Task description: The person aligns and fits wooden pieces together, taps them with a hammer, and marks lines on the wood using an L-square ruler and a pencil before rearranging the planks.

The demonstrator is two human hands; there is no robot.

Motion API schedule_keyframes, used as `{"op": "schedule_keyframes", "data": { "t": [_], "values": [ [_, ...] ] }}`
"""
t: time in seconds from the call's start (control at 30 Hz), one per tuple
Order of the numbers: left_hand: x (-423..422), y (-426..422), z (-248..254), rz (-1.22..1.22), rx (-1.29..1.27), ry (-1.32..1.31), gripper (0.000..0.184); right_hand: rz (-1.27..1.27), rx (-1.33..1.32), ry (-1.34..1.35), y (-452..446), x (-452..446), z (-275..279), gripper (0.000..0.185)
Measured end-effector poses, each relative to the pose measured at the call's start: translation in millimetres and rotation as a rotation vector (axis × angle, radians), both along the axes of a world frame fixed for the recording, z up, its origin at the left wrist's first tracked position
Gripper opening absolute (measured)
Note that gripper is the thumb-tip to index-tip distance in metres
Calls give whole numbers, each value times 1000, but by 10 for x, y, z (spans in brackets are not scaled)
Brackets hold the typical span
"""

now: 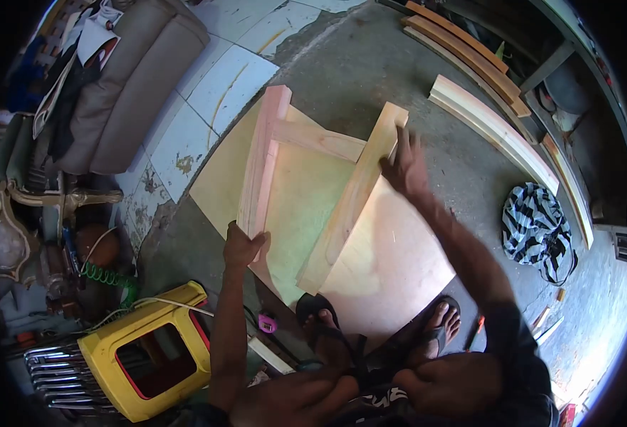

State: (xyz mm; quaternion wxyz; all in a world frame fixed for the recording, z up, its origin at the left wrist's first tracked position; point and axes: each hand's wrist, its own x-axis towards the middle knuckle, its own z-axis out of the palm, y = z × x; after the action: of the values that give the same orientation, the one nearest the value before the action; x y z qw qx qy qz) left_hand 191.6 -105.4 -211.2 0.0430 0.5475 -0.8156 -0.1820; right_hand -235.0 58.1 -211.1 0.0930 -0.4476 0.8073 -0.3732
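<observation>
An H-shaped wooden frame lies on a pale plywood sheet: two thick legs joined by one crosspiece near their far ends. My left hand is closed round the near end of the left leg, with the thumb across its edge. At the far end of the right leg, my right hand has its thumb and fingers apart along the outer side. That hand is slightly blurred, and I cannot tell how firmly it touches the wood.
My sandalled feet stand at the sheet's near edge. Long wooden boards and a black-and-white striped bag lie right. A yellow plastic casing, a pink tape measure and a grey cushion are left.
</observation>
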Motion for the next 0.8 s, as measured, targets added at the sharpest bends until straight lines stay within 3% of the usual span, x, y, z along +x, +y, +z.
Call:
{"op": "schedule_keyframes", "data": {
  "t": [0.07, 0.13, 0.17, 0.27, 0.33, 0.4, 0.43, 0.47, 0.57, 0.7, 0.8],
  "values": [
    [-114, 69, 62, 160, 206, -125, 81, 16, -27, -414, 207, 577, -359, 104],
    [-180, 279, 14, 152, 160, -156, 79, 8, 92, -629, 320, 941, -224, 109],
    [-209, 426, -9, 210, 193, -156, 79, -22, 86, -564, 311, 1010, -116, 122],
    [-480, 1016, 1, 318, 196, -131, 83, -162, 199, -352, 195, 964, -258, 131],
    [-587, 1383, -79, 355, 368, -12, 86, -223, 288, -282, 114, 804, -183, 132],
    [-885, 1445, 321, 447, 746, 234, 87, -232, 427, -218, 51, 669, 11, 126],
    [-957, 1496, 282, 396, 581, 439, 87, -215, 431, -203, 22, 623, 39, 126],
    [-993, 1515, 267, 421, 632, 471, 90, -213, 512, -194, 12, 583, 69, 123],
    [-1163, 1571, 160, 471, 552, 189, 91, -216, 560, -121, -13, 548, -26, 116],
    [-1240, 1938, 35, 557, 602, 244, 91, -156, 536, -42, 99, 503, 47, 105],
    [-1046, 2562, -481, 439, 525, 293, 93, -80, 499, -18, 344, 530, -7, 100]
  ]
}}
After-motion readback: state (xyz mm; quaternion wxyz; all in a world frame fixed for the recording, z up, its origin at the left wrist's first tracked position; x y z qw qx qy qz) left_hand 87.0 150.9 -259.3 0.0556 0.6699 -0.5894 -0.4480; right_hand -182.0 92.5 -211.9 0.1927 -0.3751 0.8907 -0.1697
